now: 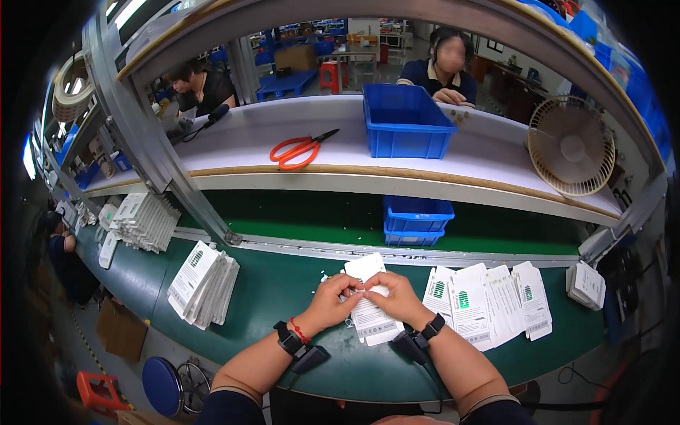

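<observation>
My left hand [331,301] and my right hand [397,298] meet over a white printed card [375,327] lying on the green tabletop. Thumbs and fingertips are pinched together near the upper middle of the card. Whatever sits between them is too small or hidden to name. Small white bits lie by the left fingers. Close to my right hand, several white cards with green print [471,301] are spread in an overlapping row. To the left of my left hand stands a leaning stack of similar cards [204,287].
More white cards [142,221] are piled at the far left, and a small stack [586,285] lies far right. Stacked blue bins [418,216] stand behind the table. The shelf above holds orange-handled scissors [301,151], a blue bin [409,140] and a fan [572,146]. Two people sit beyond.
</observation>
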`<state>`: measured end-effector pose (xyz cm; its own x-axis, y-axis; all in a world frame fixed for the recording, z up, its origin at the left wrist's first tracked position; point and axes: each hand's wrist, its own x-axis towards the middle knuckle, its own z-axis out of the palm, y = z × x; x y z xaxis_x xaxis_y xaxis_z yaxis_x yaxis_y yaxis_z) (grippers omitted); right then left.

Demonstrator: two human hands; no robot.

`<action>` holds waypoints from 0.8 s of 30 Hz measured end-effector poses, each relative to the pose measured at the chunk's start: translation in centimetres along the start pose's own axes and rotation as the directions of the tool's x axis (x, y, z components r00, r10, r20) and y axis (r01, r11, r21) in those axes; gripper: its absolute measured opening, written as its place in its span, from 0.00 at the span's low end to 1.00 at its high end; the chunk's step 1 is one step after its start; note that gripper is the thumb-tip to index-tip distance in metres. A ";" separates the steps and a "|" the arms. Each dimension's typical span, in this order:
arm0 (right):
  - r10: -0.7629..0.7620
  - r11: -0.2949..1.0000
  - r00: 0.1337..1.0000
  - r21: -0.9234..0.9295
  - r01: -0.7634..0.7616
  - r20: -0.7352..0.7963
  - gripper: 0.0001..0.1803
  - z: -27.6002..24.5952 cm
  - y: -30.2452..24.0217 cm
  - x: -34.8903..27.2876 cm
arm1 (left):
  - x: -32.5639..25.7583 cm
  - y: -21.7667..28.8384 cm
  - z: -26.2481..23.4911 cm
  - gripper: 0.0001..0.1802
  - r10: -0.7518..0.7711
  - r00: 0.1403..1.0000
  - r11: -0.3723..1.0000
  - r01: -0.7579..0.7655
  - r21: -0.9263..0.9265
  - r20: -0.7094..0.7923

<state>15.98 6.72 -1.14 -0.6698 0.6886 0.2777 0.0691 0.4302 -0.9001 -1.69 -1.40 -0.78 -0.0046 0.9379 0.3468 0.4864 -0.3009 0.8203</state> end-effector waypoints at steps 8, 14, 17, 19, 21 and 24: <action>0.025 1.000 1.000 -0.002 -0.025 0.011 0.07 0.0 0.3 0.0 | 0.0 0.2 -0.1 0.09 -0.019 1.000 0.999 0.019 -0.036 -0.009; 0.023 1.000 1.000 -0.010 -0.023 0.016 0.07 0.0 0.1 0.1 | 0.0 0.2 -0.1 0.09 -0.009 1.000 0.999 0.009 -0.050 -0.007; 0.000 1.000 1.000 0.003 0.000 -0.018 0.07 0.2 0.1 0.0 | -0.1 -0.1 0.0 0.09 -0.016 1.000 0.998 0.016 -0.055 -0.010; 0.013 1.000 1.000 0.007 -0.013 -0.004 0.07 0.0 0.2 0.0 | -0.1 0.0 0.1 0.09 -0.019 1.000 0.998 0.018 -0.056 -0.012; 0.027 1.000 1.000 0.011 -0.027 0.011 0.07 0.0 0.2 0.0 | -0.1 0.0 0.1 0.09 -0.022 1.000 0.998 0.022 -0.055 -0.013; 0.052 0.998 0.998 0.026 -0.052 0.019 0.07 0.1 0.3 0.0 | 0.0 -0.1 0.1 0.09 -0.033 0.999 0.998 0.033 -0.062 -0.014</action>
<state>15.96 6.82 -1.42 -0.6792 0.6988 0.2244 0.0844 0.3780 -0.9219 -1.69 -1.39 -0.94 -0.0329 0.9450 0.3254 0.4307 -0.2804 0.8578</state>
